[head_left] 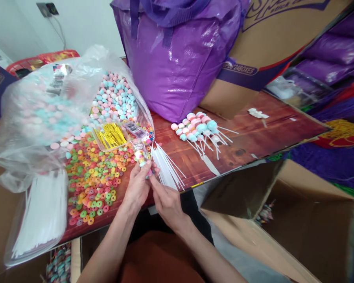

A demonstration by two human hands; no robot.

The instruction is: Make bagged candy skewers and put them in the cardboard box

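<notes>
A small clear printed wrapper [138, 146] with pastel candies inside stands up from my left hand [138, 184], whose fingers are closed around its lower part. Against its bottom end, my right hand [167, 201] has its fingers pinched together; the exact spot they grip is partly hidden. Just beyond my hands a bundle of white sticks [165, 167] lies on the table. Yellow twist ties [109, 136] fill a clear tray to the left, beside a stack of printed wrappers [135, 129]. Farther right lies a pile of candy skewers [196, 127] on white sticks.
Ring gummies [98, 184] spread over the table's left side. Behind them a large plastic bag [47, 114] spills pastel candies [113, 96]. More white sticks [39, 212] lie front left. A purple bag [177, 67] stands at the back; an open cardboard box [309, 220] is below right.
</notes>
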